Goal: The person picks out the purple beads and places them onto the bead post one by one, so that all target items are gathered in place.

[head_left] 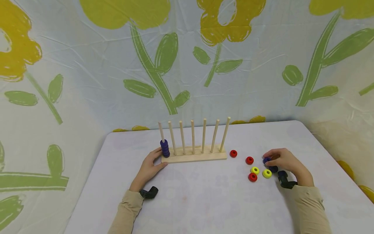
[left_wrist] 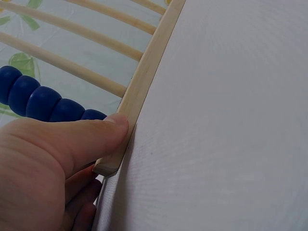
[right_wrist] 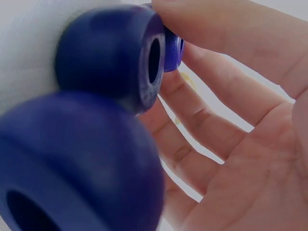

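A wooden peg rack (head_left: 194, 158) stands on the table with a row of upright pegs. Several dark blue beads (head_left: 165, 149) are stacked on its leftmost peg. My left hand (head_left: 151, 165) grips the left end of the base; in the left wrist view the thumb (left_wrist: 103, 132) lies on the front edge and the fingers are partly hidden behind. To the right, my right hand (head_left: 282, 160) pinches a blue bead (right_wrist: 173, 52) between thumb and fingers. Two more blue beads, one (right_wrist: 106, 55) behind the other (right_wrist: 82, 154), lie close by that hand.
Left of the right hand lie yellow beads, one (head_left: 255, 170) touching or nearly touching a red bead (head_left: 252, 177), another (head_left: 267, 173) apart. Two more red beads (head_left: 249, 160) (head_left: 233, 153) lie toward the rack. A flowered cloth (head_left: 111, 65) hangs behind the table (head_left: 187, 201).
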The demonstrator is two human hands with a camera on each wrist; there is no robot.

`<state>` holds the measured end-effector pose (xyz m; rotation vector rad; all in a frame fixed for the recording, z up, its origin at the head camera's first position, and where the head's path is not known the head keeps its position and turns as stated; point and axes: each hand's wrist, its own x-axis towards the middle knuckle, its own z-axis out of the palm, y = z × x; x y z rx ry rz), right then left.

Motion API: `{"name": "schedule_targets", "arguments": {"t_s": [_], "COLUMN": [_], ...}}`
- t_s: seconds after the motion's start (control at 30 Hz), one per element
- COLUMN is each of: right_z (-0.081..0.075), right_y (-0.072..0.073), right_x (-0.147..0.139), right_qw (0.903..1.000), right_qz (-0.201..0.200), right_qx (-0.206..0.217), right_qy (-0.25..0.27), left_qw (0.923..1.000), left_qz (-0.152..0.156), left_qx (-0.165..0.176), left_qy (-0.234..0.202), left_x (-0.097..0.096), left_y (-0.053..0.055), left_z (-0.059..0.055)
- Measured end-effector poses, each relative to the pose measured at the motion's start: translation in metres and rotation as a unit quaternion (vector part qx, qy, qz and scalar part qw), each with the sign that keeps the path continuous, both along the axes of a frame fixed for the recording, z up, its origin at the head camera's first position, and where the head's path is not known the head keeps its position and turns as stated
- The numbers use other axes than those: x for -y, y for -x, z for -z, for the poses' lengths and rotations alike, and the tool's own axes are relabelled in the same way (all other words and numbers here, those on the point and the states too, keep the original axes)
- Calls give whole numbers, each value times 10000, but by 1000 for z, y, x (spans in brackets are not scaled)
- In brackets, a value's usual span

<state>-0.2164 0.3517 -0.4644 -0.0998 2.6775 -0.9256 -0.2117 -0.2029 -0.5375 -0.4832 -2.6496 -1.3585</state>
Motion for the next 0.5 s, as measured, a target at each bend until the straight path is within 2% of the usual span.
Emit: {"name": "schedule_targets", "arguments": {"t_s": [0.5], "right_z": [-15], "right_y": [-5], "right_x": [11], "right_qw": [9994], "right_qz": [50], "right_qx": [-306], "right_qy": [180], "left_qw": [10000], "left_qz": [-9], "left_qx": [1], "left_qy": [-14], "left_x": [1], "left_y": [0], "left_z": [-1]}}
